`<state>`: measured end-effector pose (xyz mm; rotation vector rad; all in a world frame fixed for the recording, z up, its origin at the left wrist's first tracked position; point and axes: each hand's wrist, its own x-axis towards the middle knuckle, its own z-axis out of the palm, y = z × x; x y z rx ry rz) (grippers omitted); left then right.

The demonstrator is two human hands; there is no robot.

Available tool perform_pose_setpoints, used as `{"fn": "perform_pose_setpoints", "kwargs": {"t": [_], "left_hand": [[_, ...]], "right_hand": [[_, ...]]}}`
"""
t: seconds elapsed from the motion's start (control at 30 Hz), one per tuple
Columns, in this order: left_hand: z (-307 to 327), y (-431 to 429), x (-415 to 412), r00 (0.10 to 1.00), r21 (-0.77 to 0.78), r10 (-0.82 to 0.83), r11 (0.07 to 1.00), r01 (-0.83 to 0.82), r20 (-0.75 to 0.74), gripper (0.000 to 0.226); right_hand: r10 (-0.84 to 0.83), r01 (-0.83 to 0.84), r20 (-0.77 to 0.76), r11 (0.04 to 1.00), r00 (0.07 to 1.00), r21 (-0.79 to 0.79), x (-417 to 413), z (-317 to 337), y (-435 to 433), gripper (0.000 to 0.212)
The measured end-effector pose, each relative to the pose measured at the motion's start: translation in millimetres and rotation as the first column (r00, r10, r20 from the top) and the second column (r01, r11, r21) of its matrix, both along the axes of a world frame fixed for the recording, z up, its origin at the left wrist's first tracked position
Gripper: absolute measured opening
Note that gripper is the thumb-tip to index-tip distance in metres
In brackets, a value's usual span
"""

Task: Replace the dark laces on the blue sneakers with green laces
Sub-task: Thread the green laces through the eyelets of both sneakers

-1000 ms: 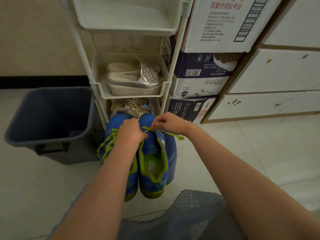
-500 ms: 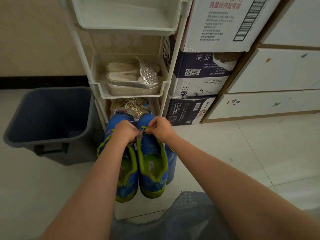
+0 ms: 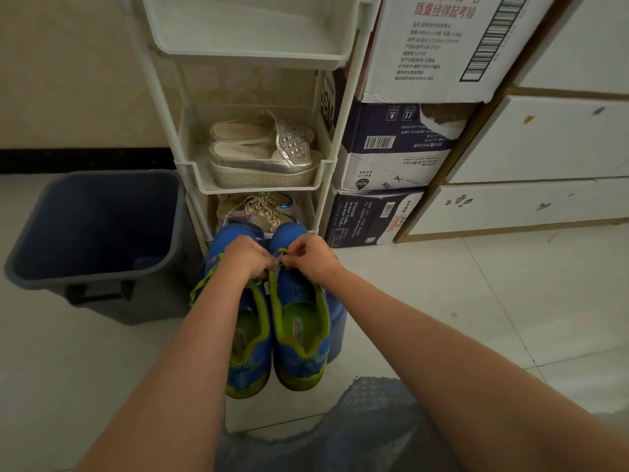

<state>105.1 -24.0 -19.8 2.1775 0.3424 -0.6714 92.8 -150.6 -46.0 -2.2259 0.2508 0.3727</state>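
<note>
Two blue sneakers with green lining stand side by side on the floor, toes toward the rack: the left sneaker [image 3: 250, 352] and the right sneaker [image 3: 301, 332]. A green lace [image 3: 199, 289] hangs off the left sneaker's outer side. My left hand [image 3: 245, 257] and my right hand [image 3: 311, 255] meet over the right sneaker's upper eyelets, both with curled fingers pinching the green lace [image 3: 280, 251] there. My hands hide the eyelets.
A dark grey bin [image 3: 92, 226] stands to the left. A white shoe rack [image 3: 258, 178] holds silver sandals [image 3: 262, 155] and glittery shoes [image 3: 262, 209]. Stacked cardboard boxes [image 3: 391, 158] and white drawers [image 3: 544, 185] are on the right. Pale floor tiles spread right.
My right hand has moved left to meet my left hand over the right sneaker. The loose lace end that stuck out to the right is drawn in.
</note>
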Motion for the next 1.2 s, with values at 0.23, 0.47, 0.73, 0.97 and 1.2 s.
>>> {"fn": "perform_pose_setpoints", "kwargs": {"t": [0.23, 0.47, 0.73, 0.97, 1.2], "left_hand": [[-1, 0, 0, 1.0, -0.003, 0.011, 1.0, -0.011, -0.017, 0.025], [-8, 2, 4, 1.0, 0.029, 0.011, 1.0, -0.01, -0.014, 0.025], [-9, 0, 7, 0.999, -0.1, 0.03, 0.994, -0.033, -0.028, 0.016], [-6, -11, 2, 1.0, 0.174, -0.007, 0.985, 0.007, 0.0, 0.021], [-6, -14, 2, 0.999, 0.209, -0.027, 0.978, 0.022, 0.022, 0.021]], "right_hand": [[-0.131, 0.131, -0.014, 0.991, 0.991, -0.033, -7, 3, 6, 0.021], [-0.184, 0.184, 0.005, 0.982, 0.983, -0.044, -7, 1, 12, 0.014], [-0.187, 0.187, -0.025, 0.982, 0.982, -0.011, -8, 3, 9, 0.032], [-0.151, 0.151, -0.005, 0.988, 0.989, -0.024, -7, 4, 7, 0.032], [-0.066, 0.066, -0.03, 0.998, 0.997, 0.012, -8, 13, -3, 0.028]]}}
